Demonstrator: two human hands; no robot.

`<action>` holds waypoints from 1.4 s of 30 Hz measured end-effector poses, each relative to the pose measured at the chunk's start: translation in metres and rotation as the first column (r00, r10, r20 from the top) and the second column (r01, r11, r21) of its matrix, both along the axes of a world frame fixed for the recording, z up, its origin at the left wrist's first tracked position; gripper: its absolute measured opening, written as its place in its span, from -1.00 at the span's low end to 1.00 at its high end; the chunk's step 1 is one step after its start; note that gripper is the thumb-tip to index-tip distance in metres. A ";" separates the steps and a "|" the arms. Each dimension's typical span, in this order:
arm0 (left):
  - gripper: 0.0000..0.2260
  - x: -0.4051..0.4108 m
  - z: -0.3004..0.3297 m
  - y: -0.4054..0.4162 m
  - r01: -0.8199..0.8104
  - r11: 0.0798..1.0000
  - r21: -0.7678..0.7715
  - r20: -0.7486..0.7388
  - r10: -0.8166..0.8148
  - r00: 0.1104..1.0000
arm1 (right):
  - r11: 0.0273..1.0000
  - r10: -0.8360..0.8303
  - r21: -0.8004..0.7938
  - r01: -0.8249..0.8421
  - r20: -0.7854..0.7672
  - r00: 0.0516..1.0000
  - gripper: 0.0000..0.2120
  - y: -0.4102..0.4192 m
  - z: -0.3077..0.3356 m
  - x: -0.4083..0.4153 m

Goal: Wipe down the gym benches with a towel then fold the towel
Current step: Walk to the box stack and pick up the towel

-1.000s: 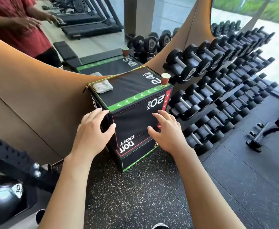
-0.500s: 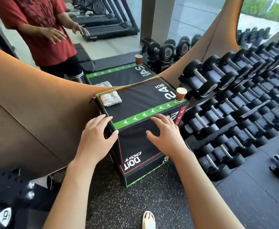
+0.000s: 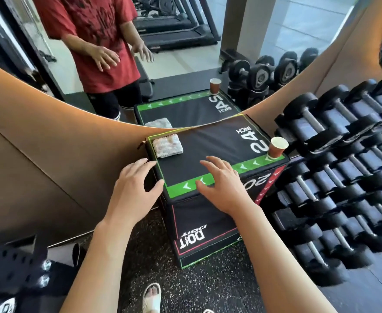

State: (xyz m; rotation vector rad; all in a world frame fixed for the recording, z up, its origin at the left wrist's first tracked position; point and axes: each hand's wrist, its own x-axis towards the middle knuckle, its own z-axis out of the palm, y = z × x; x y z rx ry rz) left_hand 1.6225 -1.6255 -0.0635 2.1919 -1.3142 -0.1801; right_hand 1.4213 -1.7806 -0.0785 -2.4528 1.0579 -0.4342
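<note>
White folded towel [image 3: 167,146] lies at the far left corner of the box [image 3: 208,143] top — untouched. Left hand [image 3: 133,190] and right hand [image 3: 221,186] hover spread, holding nothing; I judge the wiping not begun.

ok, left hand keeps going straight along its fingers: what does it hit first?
Probably the folded towel. The left hand sits at the plyo box near-left corner, fingers pointing up and slightly right toward the towel on the back-left of the top. Depth is unclear; it might pass just left of it and reach the mirror.

Folded towel [image 3: 167,146] on plyo box [image 3: 208,141], paper cup [image 3: 277,147], hands [image 3: 225,187] hovering
</note>
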 end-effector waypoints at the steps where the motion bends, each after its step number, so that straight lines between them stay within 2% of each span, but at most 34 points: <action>1: -0.50 0.008 -0.002 -0.006 0.002 1.000 -0.003 -0.004 -0.002 1.000 | 1.000 -0.003 -0.001 0.003 -0.002 1.000 -0.40 -0.006 -0.001 0.009; 10: -0.51 0.102 -0.020 -0.045 0.063 0.998 0.003 -0.023 -0.063 0.998 | 0.999 -0.035 0.020 0.036 -0.039 0.999 -0.42 -0.032 -0.016 0.107; 18: -0.50 0.172 -0.064 -0.085 0.171 0.983 0.069 -0.091 -0.165 0.982 | 0.996 -0.059 0.057 0.066 -0.119 0.991 -0.42 -0.059 -0.049 0.179; 28: -0.53 0.218 -0.123 -0.121 0.280 0.954 0.102 -0.134 -0.266 0.955 | 0.995 -0.034 0.086 0.058 -0.261 0.965 -0.43 -0.116 -0.110 0.245; 35: -0.49 0.234 -0.155 -0.131 0.349 0.925 0.150 -0.072 -0.341 0.937 | 0.996 0.049 0.084 -0.020 -0.364 0.930 -0.36 -0.160 -0.150 0.291; 42: -0.50 0.226 -0.167 -0.135 0.354 0.923 0.147 -0.066 -0.348 0.935 | 0.998 0.031 0.066 -0.008 -0.362 0.932 -0.56 -0.170 -0.176 0.286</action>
